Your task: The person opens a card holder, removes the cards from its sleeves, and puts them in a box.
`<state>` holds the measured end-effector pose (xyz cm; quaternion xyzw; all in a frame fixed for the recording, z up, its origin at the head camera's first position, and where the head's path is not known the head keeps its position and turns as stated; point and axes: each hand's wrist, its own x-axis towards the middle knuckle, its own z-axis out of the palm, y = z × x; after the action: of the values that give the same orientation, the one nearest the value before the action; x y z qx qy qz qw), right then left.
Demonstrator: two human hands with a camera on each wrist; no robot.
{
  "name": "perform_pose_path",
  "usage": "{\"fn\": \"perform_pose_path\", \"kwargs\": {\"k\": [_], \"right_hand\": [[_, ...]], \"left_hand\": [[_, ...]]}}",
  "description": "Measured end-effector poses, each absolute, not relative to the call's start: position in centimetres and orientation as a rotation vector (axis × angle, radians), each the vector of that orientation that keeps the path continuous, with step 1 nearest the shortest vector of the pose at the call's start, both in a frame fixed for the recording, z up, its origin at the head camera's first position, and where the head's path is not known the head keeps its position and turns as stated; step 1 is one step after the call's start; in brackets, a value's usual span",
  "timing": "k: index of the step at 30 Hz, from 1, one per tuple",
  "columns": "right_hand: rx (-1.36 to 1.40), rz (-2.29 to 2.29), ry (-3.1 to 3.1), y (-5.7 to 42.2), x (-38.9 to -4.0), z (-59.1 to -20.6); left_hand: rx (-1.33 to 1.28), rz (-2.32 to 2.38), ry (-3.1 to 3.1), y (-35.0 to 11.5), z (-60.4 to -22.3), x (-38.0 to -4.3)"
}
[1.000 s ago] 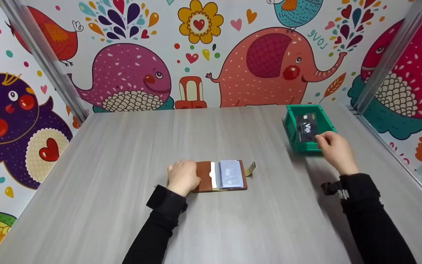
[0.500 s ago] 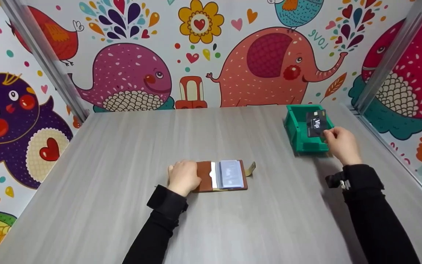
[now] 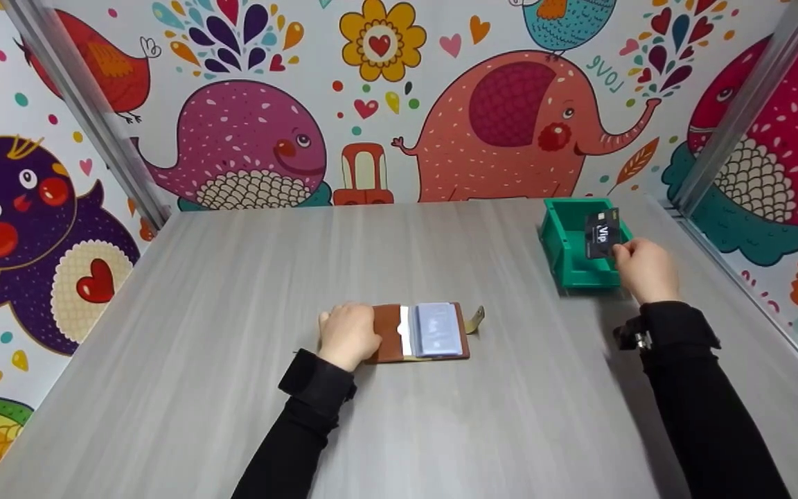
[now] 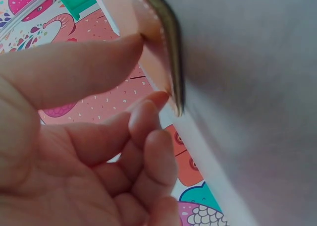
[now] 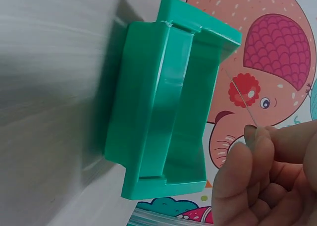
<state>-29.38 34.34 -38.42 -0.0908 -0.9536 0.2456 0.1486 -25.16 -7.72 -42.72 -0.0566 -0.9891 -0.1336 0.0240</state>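
My right hand (image 3: 648,272) pinches a black card (image 3: 603,234) marked "Vip" by its lower corner, above the green bin (image 3: 589,278). Edge-on, the card (image 5: 242,98) shows as a thin line in the right wrist view, with the bin's opening beside it. A brown card holder (image 3: 388,333) lies unfolded on the table, clear plastic sleeves (image 3: 439,329) on its right half. My left hand (image 3: 348,336) rests on its left cover. In the left wrist view, thumb and index fingertips press the cover's inner face (image 4: 151,50), the other fingers loosely bent.
A snap strap (image 3: 474,319) sticks out from the card holder's right edge. Grey wood-look table (image 3: 233,277) surrounds everything, with printed cartoon walls (image 3: 496,125) behind and at both sides. Metal posts (image 3: 745,114) stand at the back corners.
The right hand has moved the card right and slightly farther away over the bin, mostly in the first half second. The left hand and card holder stay put.
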Motion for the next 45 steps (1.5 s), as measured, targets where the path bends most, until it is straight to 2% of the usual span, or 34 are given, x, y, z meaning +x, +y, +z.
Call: {"fn": "perform_pose_path", "kwargs": {"k": [22, 37, 45], "right_hand": [[-0.278, 0.769, -2.799, 33.9, -30.0, -39.0], [-0.138, 0.697, -2.736, 33.5, -28.9, -38.5], [-0.009, 0.765, -2.723, 34.6, -30.5, -40.1]], "left_hand": [[-0.187, -0.425, -3.042, -7.7, -42.7, -25.0], [-0.178, -0.430, -3.049, -7.7, -42.8, -25.1], [-0.167, -0.440, -3.059, -7.6, -42.9, -25.3]]}}
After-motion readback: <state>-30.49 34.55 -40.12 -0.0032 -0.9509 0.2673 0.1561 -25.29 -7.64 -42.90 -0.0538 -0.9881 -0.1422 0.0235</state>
